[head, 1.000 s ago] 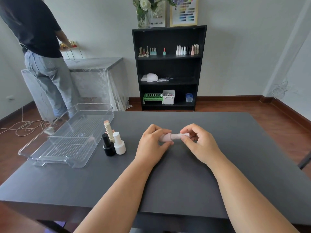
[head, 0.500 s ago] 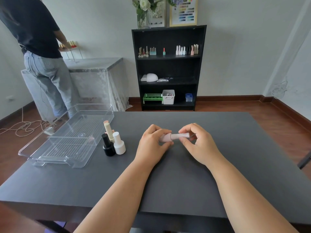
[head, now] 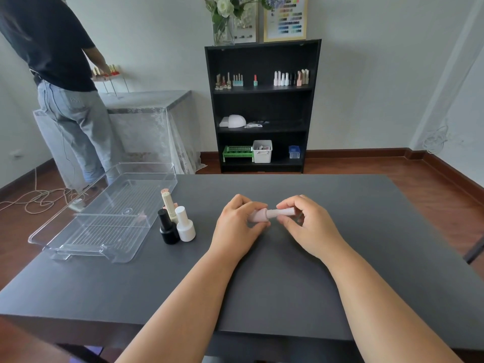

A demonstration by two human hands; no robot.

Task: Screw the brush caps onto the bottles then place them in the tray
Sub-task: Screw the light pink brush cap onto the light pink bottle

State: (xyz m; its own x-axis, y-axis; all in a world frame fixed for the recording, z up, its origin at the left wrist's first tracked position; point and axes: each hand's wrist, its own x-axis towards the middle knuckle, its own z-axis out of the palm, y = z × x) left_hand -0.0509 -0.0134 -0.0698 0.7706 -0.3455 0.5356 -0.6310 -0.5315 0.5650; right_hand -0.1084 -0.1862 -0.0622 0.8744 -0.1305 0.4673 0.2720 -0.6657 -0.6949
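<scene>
Pink bottle (head: 257, 215) lies sideways between two hands above the grey table (head: 340, 205), the left hand (head: 237, 226) curled round its body, the right hand (head: 306, 226) pinching the ribbed cap (head: 284, 213). Judging by the grip, the cap is being screwed on; how tight it sits cannot be told. Three capped bottles (head: 176, 218) stand beside the clear tray (head: 104, 218), which looks empty. Next, likely: finish the twist, then carry the bottle left to the tray.
</scene>
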